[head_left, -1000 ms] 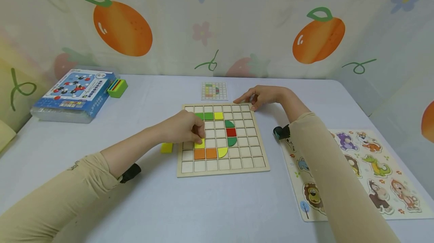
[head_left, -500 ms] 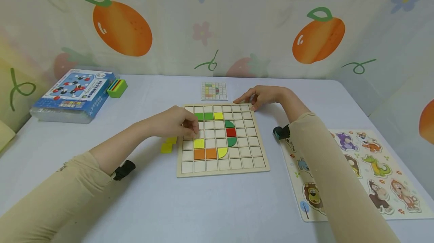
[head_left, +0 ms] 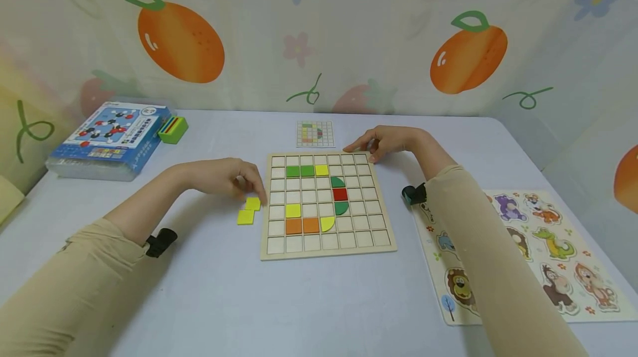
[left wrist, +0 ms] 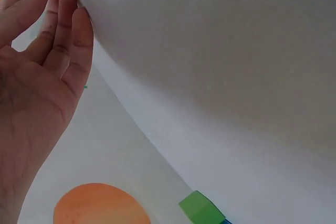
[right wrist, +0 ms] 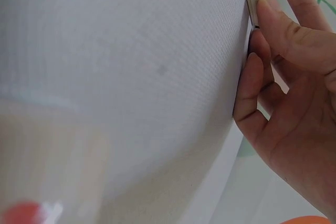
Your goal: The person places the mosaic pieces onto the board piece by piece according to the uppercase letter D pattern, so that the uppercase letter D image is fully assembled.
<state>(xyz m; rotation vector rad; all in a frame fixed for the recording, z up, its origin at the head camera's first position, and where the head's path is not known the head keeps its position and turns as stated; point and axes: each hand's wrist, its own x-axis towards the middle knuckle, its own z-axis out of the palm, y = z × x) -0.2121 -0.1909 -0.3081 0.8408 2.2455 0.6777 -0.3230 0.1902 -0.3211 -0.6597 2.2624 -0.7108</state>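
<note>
In the head view a square wooden grid board (head_left: pixel 329 242) lies mid-table. Set in its cells are green squares (head_left: pixel 300 171), yellow squares (head_left: pixel 293 211), orange squares (head_left: pixel 302 226), a red square (head_left: pixel 340 195), green quarter-rounds (head_left: pixel 337 182) and a yellow one (head_left: pixel 327 223). My left hand (head_left: pixel 224 177), holding nothing visible, hovers by the board's left edge with fingers loosely bent. Just below its fingertips lie two loose yellow squares (head_left: pixel 253 203), their corners touching. My right hand (head_left: pixel 386 141) grips the board's far right corner between thumb (right wrist: pixel 278 17) and index finger.
A small printed pattern card (head_left: pixel 314 134) lies behind the board. At the back left are a blue box (head_left: pixel 112 133) and a green block-like stack (head_left: pixel 173 130). An animal picture board (head_left: pixel 553 257) lies under the right forearm.
My left hand has withdrawn leftward off the board to the loose yellow squares, leaving a yellow square in a cell above the orange ones. The right hand stays at the corner.
</note>
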